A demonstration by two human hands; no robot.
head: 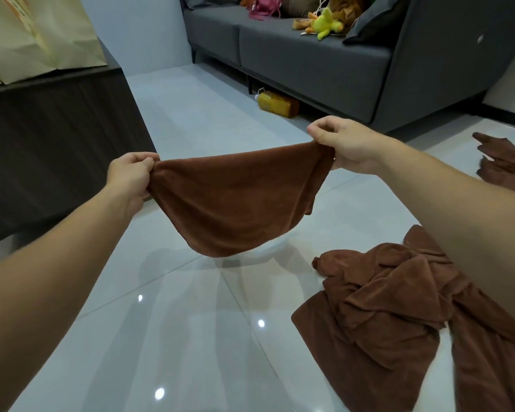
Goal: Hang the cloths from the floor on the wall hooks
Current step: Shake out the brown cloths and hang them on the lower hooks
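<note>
Cloth [238,200] hangs above the floor [191,322], our left hand [130,176] and right hand [344,145] pinching its corners; none looks hung, and a pile [381,316] plus another cloth [503,165] wait.

From the held cloth [235,200], bare floor [176,337] lies open at 6 and 7 o'clock, and the cloth hangs clear of it. A tile lane runs on at 12 between cabinet [57,150] and sofa [309,66]. The cabinet walls off 9 to 10, close beside the left hand [128,176]. The sofa blocks 1 to 2 beyond the right hand [345,147], a bottle [277,104] at its foot. A heap [384,307] of cloths covers the tiles at 4 to 5; far cloths [506,165] lie at 3.
</note>
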